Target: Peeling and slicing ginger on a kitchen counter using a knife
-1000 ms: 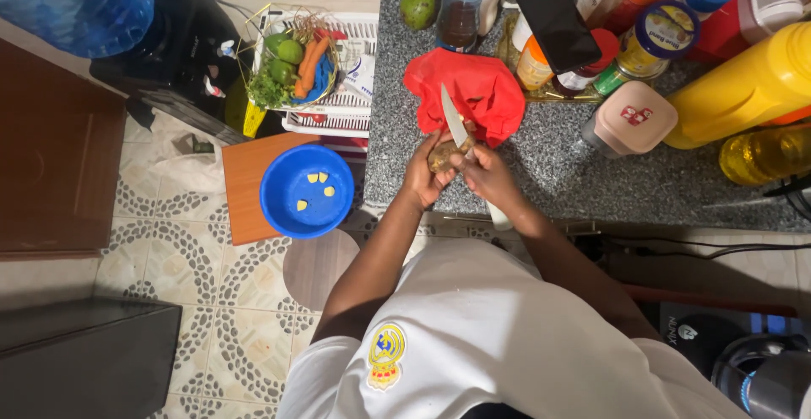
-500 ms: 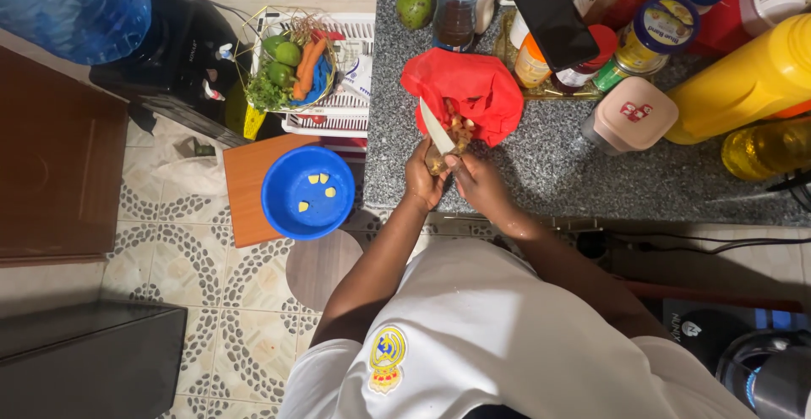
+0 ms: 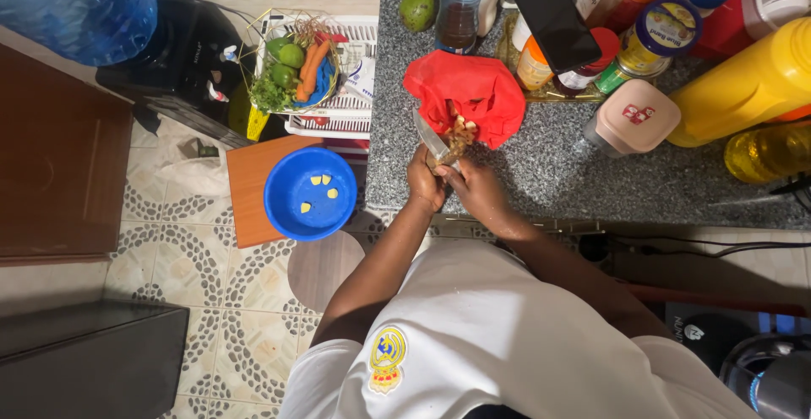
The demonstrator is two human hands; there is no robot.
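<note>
- Change since the earlier frames: the knife (image 3: pixel 428 136) blade has dropped from an upright tilt to a lower slant toward the upper left, and both hands have edged closer to the red bag (image 3: pixel 470 95).
- Left hand (image 3: pixel 422 184): fingers closed around the knife handle, blade pointing up and left, over the edge of the grey speckled surface (image 3: pixel 549 165).
- Right hand (image 3: pixel 476 189): fingers curled around a small brownish piece of food (image 3: pixel 448 154), held against the blade; what the food is cannot be told.
- Red bag: lies open on the surface just beyond the hands, with pale scraps (image 3: pixel 460 128) at its mouth.
- Blue bowl (image 3: pixel 309 193): stands on an orange board (image 3: pixel 251 184) on a low stool below the surface edge, left of the hands; it holds a few yellow pieces.
- Behind the bag: a dark bottle (image 3: pixel 460 9), a black phone (image 3: pixel 557 22) resting on jars, a green fruit (image 3: pixel 418 9).
- Right of the hands: a pink-lidded container (image 3: pixel 634 116) and a large yellow bottle (image 3: pixel 748 85).
- Upper left: a wire basket of vegetables (image 3: pixel 296 68) on a white crate.
</note>
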